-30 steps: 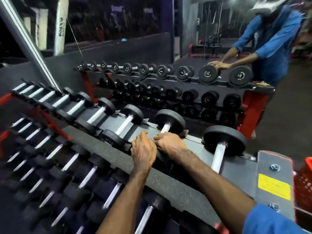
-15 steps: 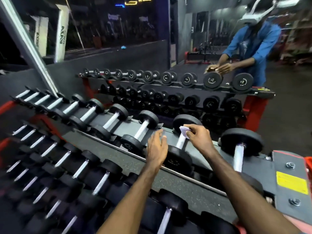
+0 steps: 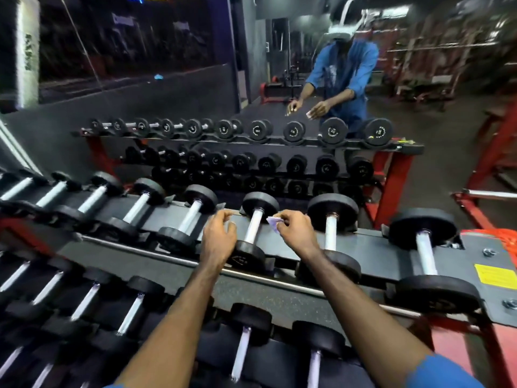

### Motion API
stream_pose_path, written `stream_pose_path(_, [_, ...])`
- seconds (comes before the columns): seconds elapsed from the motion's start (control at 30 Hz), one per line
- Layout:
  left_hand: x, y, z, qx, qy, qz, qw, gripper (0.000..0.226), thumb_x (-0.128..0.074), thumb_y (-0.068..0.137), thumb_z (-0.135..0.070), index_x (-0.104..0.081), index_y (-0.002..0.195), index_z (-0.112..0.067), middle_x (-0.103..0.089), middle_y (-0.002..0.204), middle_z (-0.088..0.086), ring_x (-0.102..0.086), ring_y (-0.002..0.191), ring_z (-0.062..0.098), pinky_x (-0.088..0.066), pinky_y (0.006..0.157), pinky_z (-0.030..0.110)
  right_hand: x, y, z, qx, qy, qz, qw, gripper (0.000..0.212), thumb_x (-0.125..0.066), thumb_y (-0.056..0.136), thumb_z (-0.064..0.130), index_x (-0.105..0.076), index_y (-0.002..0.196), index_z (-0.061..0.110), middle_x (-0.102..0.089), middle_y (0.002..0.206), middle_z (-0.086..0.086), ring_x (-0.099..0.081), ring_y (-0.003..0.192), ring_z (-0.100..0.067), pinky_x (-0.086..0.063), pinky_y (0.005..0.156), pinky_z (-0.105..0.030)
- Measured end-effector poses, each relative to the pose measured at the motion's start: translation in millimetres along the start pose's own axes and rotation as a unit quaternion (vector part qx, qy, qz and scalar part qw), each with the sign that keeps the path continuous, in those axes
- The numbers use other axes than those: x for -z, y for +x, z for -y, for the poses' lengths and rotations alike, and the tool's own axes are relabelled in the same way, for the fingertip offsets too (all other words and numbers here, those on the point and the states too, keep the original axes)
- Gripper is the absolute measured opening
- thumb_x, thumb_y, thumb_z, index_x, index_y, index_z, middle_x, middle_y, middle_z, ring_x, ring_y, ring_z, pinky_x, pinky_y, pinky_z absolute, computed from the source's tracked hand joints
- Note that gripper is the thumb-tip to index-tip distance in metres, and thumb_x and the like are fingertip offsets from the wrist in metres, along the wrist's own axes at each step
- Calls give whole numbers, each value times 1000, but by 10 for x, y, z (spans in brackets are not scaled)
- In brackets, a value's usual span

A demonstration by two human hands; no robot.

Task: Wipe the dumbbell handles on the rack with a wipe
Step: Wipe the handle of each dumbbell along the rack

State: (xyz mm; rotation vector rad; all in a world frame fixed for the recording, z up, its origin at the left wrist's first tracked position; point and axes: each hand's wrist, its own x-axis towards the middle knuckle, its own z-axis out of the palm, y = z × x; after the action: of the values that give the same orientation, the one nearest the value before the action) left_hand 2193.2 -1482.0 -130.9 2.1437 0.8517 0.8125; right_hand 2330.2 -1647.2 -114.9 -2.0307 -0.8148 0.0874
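Your right hand [image 3: 293, 233] pinches a small crumpled white wipe [image 3: 273, 221] just right of a smooth chrome dumbbell handle [image 3: 254, 226] on the rack's [image 3: 375, 247] top tier. Your left hand [image 3: 218, 238] hovers left of it, fingers loosely curled, empty. Matte black round heads cap each handle.

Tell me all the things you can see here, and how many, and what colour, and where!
dumbbells: many, black ends with silver handles, in rows on the rack
rack: one, grey shelves with red frame, in front of the person
wipe: one, pale purple-white, pinched in the right hand beside a handle
yellow sticker: one, on the rack's right end
mirror: one, behind the rack, showing the rack and the person in blue
left hand: one, fingers loosely curled, holding nothing
right hand: one, pinching the wipe
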Motion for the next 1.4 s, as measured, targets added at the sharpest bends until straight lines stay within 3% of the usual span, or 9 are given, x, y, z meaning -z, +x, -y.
stream_pose_path(0.3, [-30, -120, 178, 3, 21, 96, 995, 36, -61, 105, -19, -63, 141, -18, -63, 144, 5, -59, 132, 19, -49, 113, 41, -491, 62, -190, -52, 14, -21, 998, 20, -67, 95, 32, -81, 106, 24, -78, 89, 1, -67, 83, -18, -44, 69, -28])
stream_pose_path(0.57, [15, 102, 303, -23, 22, 104, 994, 35, -61, 106, -23, -64, 140, -19, -64, 142, 2, -60, 130, 16, -51, 110, 40, -816, 193, -169, -120, 7, -33, 992, 22, -68, 92, 26, -81, 109, 25, -80, 97, 2, -71, 90, -21, -49, 72, -29])
stream_pose_path(0.67, [-132, 165, 414, -28, -1, 122, 992, 36, -60, 107, -27, -61, 142, -20, -64, 139, -1, -61, 124, 13, -52, 105, 36, -938, 307, -224, -172, 35, 4, 985, 14, -68, 86, 14, -81, 82, 13, -70, 68, -5, -61, 67, -18, -45, 64, -30])
stream_pose_path(0.77, [-347, 82, 554, -2, -52, 146, 988, 43, -49, 112, -30, -50, 154, -21, -58, 148, 1, -56, 122, 9, -45, 101, 31, -1010, 340, -196, -233, 121, 71, 962, 33, -58, 83, -4, -52, 55, 12, -41, 46, -1, -37, 40, -11, -29, 46, -21])
stream_pose_path(0.93, [-411, 69, 618, 0, -62, 127, 990, 45, -46, 109, -27, -53, 153, -22, -61, 147, 3, -60, 129, 26, -45, 97, 33, -1079, 564, -140, -328, 273, 48, 903, 26, -48, 84, -7, -61, 87, 15, -41, 64, -5, -39, 44, -8, -48, 50, -21])
stream_pose_path(1.03, [-378, 102, 651, -10, -65, 131, 989, 58, -33, 101, -39, -54, 153, -25, -62, 147, -2, -62, 126, 22, -45, 89, 29, -1075, 501, -185, -316, 250, 73, 912, 28, -54, 88, -14, -68, 72, 5, -52, 59, -5, -41, 41, -6, -36, 39, -16])
stream_pose_path(1.17, [-379, 83, 668, -29, -84, 129, 988, 64, -26, 98, -45, -56, 151, -25, -66, 143, -6, -63, 117, 14, -42, 85, 24, -1059, 262, -279, -317, 261, 79, 908, 15, -74, 89, 0, -79, 103, -3, -73, 86, -13, -59, 64, -10, -40, 55, -18])
stream_pose_path(1.3, [-387, 95, 696, -29, -81, 145, 986, 54, -33, 103, -36, -55, 151, -25, -64, 142, -7, -55, 110, 3, -39, 87, 22, -1115, 542, -214, -320, 323, -7, 890, 6, -76, 91, 4, -77, 96, 5, -70, 80, -11, -60, 57, -12, -52, 52, -23])
stream_pose_path(1.4, [-373, 144, 726, -48, -77, 162, 983, 45, -38, 111, -27, -48, 156, -24, -58, 146, -6, -46, 112, -4, -33, 84, 5, -1126, 497, -140, -315, 309, -23, 897, 5, -79, 89, 7, -74, 88, 6, -69, 76, -10, -59, 54, -10, -51, 52, -22])
